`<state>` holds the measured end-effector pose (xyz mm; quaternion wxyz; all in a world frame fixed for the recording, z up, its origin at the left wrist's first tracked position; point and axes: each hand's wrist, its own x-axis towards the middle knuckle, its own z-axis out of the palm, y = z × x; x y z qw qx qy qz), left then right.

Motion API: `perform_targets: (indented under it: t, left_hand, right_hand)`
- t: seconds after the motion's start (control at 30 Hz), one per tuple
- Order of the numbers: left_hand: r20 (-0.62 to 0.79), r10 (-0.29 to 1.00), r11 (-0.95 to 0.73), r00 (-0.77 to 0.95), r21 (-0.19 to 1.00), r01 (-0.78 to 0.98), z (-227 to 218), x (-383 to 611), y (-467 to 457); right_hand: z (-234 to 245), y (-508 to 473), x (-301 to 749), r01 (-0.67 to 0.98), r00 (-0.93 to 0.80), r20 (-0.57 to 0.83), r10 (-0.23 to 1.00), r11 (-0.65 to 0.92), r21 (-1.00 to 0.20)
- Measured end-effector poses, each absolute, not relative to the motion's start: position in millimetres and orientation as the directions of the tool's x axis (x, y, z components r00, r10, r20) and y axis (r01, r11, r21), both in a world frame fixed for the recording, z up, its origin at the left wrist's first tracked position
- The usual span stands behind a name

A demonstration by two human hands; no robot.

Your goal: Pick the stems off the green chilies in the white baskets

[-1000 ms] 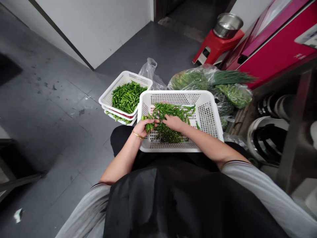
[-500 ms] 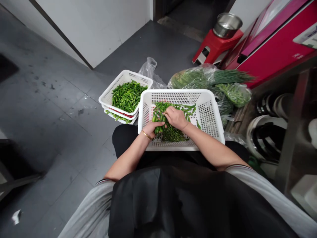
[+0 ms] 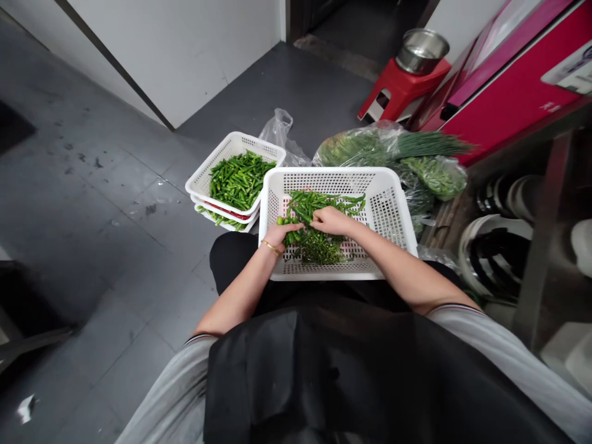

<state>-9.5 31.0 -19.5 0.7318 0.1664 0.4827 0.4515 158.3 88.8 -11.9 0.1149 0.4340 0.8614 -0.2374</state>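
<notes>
A white perforated basket (image 3: 393, 216) rests on my lap with both hands inside it. My left hand (image 3: 276, 237), with a gold bracelet at the wrist, is closed around several green chili peppers (image 3: 291, 236); the thumb lies over them. Just to the right, my right hand (image 3: 329, 221) has its fingers pinched together, close to the chilies. What sits in that pinch is too small to make out. Loose green chilies (image 3: 319, 200) lie along the basket's far side. A heap of thin green stems (image 3: 324, 250) lies below my hands, near the front wall.
Left of my basket stand stacked white baskets (image 3: 198, 179), the top one holding green chilies (image 3: 240, 179). Bagged greens (image 3: 361, 147) lie behind on the floor. A red stool (image 3: 393, 92) carries a metal pot (image 3: 422, 52). Shelving with dishes (image 3: 497, 253) is at right.
My right hand has moved slightly right and down, away from my left hand. The left hand has shifted a little left, still holding chilies. The camera view has shifted slightly.
</notes>
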Motion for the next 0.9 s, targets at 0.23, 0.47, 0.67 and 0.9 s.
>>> perform_targets:
  t: [0.23, 0.47, 0.67, 0.9]
  left_hand:
    - [-0.533, 0.807, 0.574, 0.254, 0.612, -0.544, -17, -6, 43]
    - [-0.417, 0.879, 0.475, 0.233, 0.713, -0.516, 7, -42, 35]
    - [-0.428, 0.873, 0.488, 0.235, 0.742, -0.459, 3, -44, 32]
    - [-0.438, 0.867, 0.497, 0.238, 0.729, -0.47, -20, -8, 35]
  right_hand:
    - [38, 42, 173, 0.477, -0.868, -0.204, 0.453, 0.649, -0.593]
    - [-15, 47, 147, 0.693, -0.689, -0.396, 0.607, 0.712, -0.114]
    - [-35, 72, 136, 0.704, -0.71, -0.285, 0.644, 0.65, -0.286]
    - [13, 74, 157, 0.592, -0.572, 0.14, 0.808, 0.524, -0.612]
